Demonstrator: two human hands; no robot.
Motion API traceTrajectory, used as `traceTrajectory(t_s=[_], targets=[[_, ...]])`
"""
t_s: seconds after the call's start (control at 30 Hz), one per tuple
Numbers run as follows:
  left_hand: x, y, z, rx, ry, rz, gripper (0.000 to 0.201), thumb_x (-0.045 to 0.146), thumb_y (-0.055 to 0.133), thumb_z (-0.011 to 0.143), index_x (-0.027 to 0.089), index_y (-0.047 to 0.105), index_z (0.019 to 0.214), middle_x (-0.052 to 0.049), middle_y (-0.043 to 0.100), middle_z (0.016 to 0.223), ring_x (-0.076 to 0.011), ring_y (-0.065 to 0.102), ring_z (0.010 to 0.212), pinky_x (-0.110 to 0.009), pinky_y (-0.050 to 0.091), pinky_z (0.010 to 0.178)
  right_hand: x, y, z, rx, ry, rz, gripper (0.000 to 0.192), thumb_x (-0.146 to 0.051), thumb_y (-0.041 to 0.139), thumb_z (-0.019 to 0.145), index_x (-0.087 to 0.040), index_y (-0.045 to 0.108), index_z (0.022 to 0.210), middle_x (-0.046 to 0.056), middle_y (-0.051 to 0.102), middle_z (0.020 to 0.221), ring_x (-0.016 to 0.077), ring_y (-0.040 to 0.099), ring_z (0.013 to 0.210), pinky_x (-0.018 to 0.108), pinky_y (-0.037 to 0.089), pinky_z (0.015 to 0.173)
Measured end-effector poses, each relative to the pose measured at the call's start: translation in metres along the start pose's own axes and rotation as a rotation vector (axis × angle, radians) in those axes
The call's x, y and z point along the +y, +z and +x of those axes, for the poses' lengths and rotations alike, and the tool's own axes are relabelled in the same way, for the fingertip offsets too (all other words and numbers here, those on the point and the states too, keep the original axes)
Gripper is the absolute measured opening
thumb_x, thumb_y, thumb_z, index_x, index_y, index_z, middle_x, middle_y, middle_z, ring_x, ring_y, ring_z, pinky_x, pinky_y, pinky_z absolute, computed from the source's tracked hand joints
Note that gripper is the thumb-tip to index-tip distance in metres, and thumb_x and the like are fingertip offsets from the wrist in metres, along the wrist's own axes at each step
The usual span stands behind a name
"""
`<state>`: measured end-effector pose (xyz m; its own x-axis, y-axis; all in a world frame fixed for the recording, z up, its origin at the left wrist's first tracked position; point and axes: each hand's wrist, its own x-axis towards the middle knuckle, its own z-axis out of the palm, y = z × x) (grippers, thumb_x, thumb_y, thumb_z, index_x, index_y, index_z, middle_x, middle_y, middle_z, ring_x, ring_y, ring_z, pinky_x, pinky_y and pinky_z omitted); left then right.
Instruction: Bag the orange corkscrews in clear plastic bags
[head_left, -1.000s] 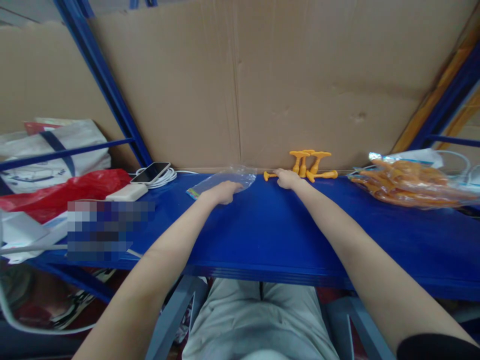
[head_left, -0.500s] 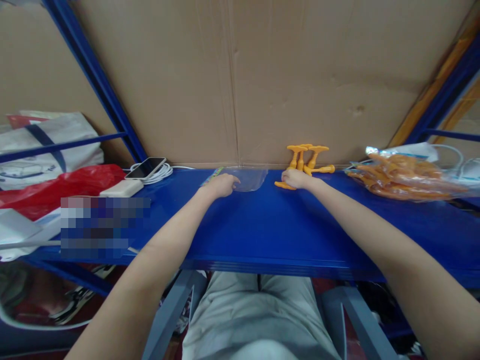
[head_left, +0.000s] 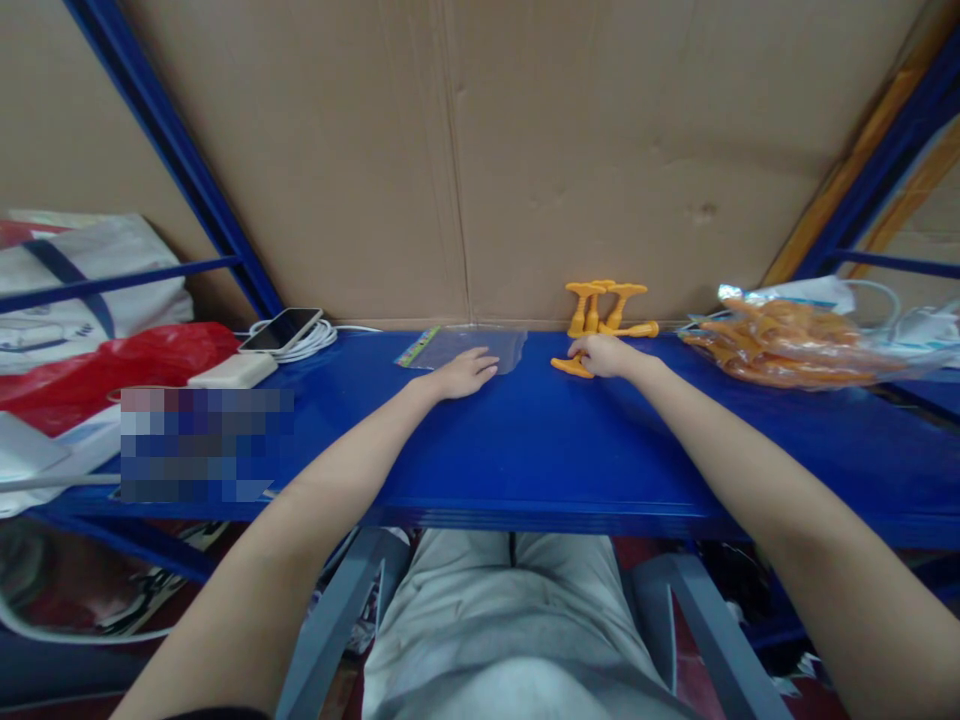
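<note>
Left hand lies flat, palm down, fingers spread and closed on nothing, its fingertips on the near edge of a clear bag that lies flat on the blue tabletop, far side, just short of the cardboard wall. Bag's long axis runs left to right, a coloured header strip at its left end; it sits straight ahead of the left hand and a little to the left of the right one. Right hand is curled over an orange peg lying on the tabletop, peg pointing left toward the bag, its free end near the bag's right edge but apart from it. Whether the fingers actually pinch the peg cannot be told: the hand covers that end. Just behind the right hand stands a small cluster of pegs, some upright, one lying; count unclear. Right hand is the nearer to all the pegs, left hand to the bag. Further right, a plastic sack of orange parts, contents blurred. Left side: phone on a coiled white cable, red bag, a pixelated patch hiding what is there.
</note>
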<state>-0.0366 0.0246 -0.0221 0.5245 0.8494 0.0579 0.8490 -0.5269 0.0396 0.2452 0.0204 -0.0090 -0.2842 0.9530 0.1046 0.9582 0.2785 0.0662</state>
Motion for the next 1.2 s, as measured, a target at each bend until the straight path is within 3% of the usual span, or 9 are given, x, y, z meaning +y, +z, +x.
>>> traceTrajectory(t_s=[0.13, 0.23, 0.47, 0.6, 0.7, 0.83, 1.07, 1.2], targets=[[0.005, 0.001, 0.001, -0.133, -0.066, -0.053, 0.055, 0.043, 0.015, 0.102, 0.031, 0.031, 0.153, -0.005, 0.022, 0.163, -0.0275, 0.017, 0.150, -0.057, 0.023, 0.116, -0.007, -0.006, -0.007, 0.009, 0.012, -0.062, 0.039, -0.014, 0.048, 0.087, -0.017, 0.069, 0.119, 0.009, 0.071, 0.120, 0.0260, 0.064, 0.112, 0.033, 0.046, 0.092], [0.002, 0.001, 0.003, -0.173, -0.096, -0.040, 0.057, 0.044, 0.010, 0.101, 0.031, 0.023, 0.156, -0.005, 0.014, 0.164, -0.0282, 0.012, 0.151, -0.060, 0.018, 0.116, -0.013, -0.009, -0.010, 0.017, 0.029, -0.090, 0.033, -0.025, 0.050, 0.092, -0.019, 0.071, 0.116, 0.010, 0.074, 0.112, 0.0276, 0.065, 0.107, 0.036, 0.046, 0.090], [-0.019, 0.006, 0.009, -0.094, -0.101, -0.034, 0.059, 0.042, 0.009, 0.101, 0.026, 0.027, 0.155, -0.009, 0.021, 0.162, -0.0272, 0.020, 0.150, -0.054, 0.025, 0.116, 0.001, -0.012, -0.008, 0.105, 0.088, -0.143, 0.040, -0.049, 0.057, 0.090, -0.020, 0.073, 0.113, 0.014, 0.071, 0.116, 0.0342, 0.060, 0.115, 0.045, 0.044, 0.093], [-0.028, 0.005, 0.010, -0.010, -0.187, -0.017, 0.059, 0.037, 0.012, 0.102, 0.018, 0.028, 0.155, -0.012, 0.021, 0.161, -0.0280, 0.020, 0.149, -0.053, 0.028, 0.115, 0.018, -0.012, -0.008, -0.079, 0.137, -0.050, 0.039, -0.034, 0.061, 0.088, -0.020, 0.067, 0.124, 0.010, 0.070, 0.119, 0.0277, 0.065, 0.109, 0.035, 0.049, 0.088], [-0.028, 0.004, 0.009, -0.092, -0.241, 0.016, 0.060, 0.037, 0.014, 0.101, 0.018, 0.023, 0.156, -0.010, 0.015, 0.163, -0.0282, 0.013, 0.151, -0.054, 0.023, 0.117, 0.022, -0.011, -0.008, -0.139, 0.112, 0.016, 0.036, -0.020, 0.059, 0.087, -0.016, 0.068, 0.121, 0.010, 0.073, 0.112, 0.0232, 0.068, 0.101, 0.027, 0.049, 0.084], [-0.021, 0.001, 0.006, -0.198, -0.207, 0.031, 0.060, 0.041, 0.016, 0.100, 0.022, 0.019, 0.157, -0.007, 0.008, 0.164, -0.0290, 0.006, 0.152, -0.057, 0.020, 0.117, 0.020, -0.010, -0.007, -0.069, 0.109, 0.097, 0.029, -0.029, 0.061, 0.087, -0.014, 0.071, 0.110, 0.011, 0.074, 0.099, 0.0240, 0.068, 0.089, 0.028, 0.049, 0.075], [-0.005, -0.004, -0.001, -0.220, -0.161, 0.009, 0.065, 0.050, 0.017, 0.099, 0.022, 0.017, 0.158, -0.008, 0.004, 0.164, -0.0294, 0.003, 0.152, -0.056, 0.015, 0.118, 0.004, -0.013, -0.005, 0.187, -0.020, 0.408, 0.033, -0.036, 0.056, 0.090, -0.011, 0.069, 0.107, 0.010, 0.072, 0.089, 0.0201, 0.066, 0.076, 0.028, 0.048, 0.070], [-0.001, -0.005, -0.003, -0.225, -0.146, -0.013, 0.067, 0.051, 0.018, 0.098, 0.020, 0.015, 0.158, -0.009, 0.004, 0.164, -0.0295, 0.002, 0.152, -0.057, 0.012, 0.119, -0.003, -0.014, -0.003, 0.215, -0.057, 0.331, 0.028, -0.032, 0.064, 0.085, -0.013, 0.073, 0.103, 0.009, 0.073, 0.087, 0.0211, 0.065, 0.077, 0.029, 0.047, 0.071]])
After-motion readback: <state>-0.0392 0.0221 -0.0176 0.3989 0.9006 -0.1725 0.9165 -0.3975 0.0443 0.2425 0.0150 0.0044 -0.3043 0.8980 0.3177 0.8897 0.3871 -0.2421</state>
